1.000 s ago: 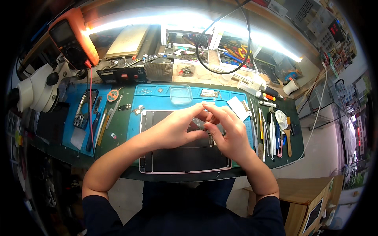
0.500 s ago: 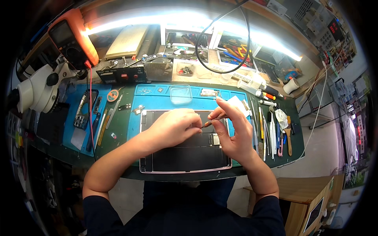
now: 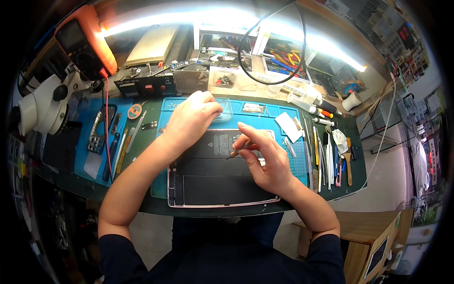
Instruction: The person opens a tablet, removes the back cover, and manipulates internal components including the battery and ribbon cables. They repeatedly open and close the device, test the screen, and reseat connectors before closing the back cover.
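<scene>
An opened tablet (image 3: 227, 189) with black batteries and a pinkish rim lies in front of me on a blue mat (image 3: 177, 110). My left hand (image 3: 196, 116) is past its far edge, fingertips pinched at the left side of a small clear plastic box (image 3: 227, 110). Whatever is between those fingertips is hidden. Above the tablet's right half, my right hand (image 3: 268, 163) grips a slim screwdriver (image 3: 235, 152) with a copper-coloured part, its thin tip angled down to the left over the batteries.
Several tweezers, brushes and picks (image 3: 331, 156) lie at the right. On the left are a phone frame (image 3: 100, 130), a solder reel (image 3: 135, 111) and a microscope (image 3: 45, 106). An orange multimeter (image 3: 85, 45) stands behind, and a black cable loop (image 3: 240, 47) hangs overhead.
My left hand has left the screwdriver's tip and moved away to the plastic box. My right hand has shifted slightly left and nearer, still gripping the screwdriver.
</scene>
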{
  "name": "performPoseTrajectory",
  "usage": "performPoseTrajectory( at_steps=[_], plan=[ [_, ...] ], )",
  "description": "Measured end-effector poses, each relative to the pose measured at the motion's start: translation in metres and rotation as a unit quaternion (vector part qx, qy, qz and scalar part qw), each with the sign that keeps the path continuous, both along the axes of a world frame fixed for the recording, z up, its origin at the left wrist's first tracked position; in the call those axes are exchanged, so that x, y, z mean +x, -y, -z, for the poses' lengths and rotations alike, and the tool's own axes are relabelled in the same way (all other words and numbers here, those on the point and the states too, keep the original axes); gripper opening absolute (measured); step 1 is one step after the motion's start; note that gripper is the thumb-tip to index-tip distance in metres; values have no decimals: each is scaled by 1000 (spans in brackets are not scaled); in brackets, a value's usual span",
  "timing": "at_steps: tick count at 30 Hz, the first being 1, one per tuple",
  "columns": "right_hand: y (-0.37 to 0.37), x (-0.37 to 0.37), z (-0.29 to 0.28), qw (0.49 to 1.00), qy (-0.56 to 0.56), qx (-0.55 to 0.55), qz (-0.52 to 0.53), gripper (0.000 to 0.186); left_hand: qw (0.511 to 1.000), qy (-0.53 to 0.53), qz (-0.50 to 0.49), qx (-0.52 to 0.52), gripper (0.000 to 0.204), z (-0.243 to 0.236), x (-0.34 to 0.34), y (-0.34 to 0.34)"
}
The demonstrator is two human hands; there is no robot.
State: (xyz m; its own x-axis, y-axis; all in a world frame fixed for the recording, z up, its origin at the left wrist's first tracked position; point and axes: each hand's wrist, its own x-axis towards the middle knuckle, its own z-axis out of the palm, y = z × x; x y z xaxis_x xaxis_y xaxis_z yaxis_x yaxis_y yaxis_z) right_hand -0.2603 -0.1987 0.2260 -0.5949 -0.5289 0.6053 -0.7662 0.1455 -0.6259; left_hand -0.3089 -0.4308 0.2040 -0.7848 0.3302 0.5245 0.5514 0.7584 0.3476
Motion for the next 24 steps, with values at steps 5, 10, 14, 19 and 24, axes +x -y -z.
performPoseTrajectory(
  at_steps=[5,10,14,19,24],
  plan=[
    [2,0,1,1000,-1,9,-6,59,1000,5,-1,-1,10,4,-2,2],
    [3,0,1,1000,2,7,-6,58,1000,-1,0,-1,12,7,-3,3],
    [3,0,2,1000,6,3,-9,58,999,26,19,21,13,0,3,1],
    [1,-1,1,1000,-2,18,1,55,964,209,156,54,17,-33,28,3],
    [7,-6,-17,991,-112,58,36,47,867,392,235,200,47,-51,46,4]
  ],
)
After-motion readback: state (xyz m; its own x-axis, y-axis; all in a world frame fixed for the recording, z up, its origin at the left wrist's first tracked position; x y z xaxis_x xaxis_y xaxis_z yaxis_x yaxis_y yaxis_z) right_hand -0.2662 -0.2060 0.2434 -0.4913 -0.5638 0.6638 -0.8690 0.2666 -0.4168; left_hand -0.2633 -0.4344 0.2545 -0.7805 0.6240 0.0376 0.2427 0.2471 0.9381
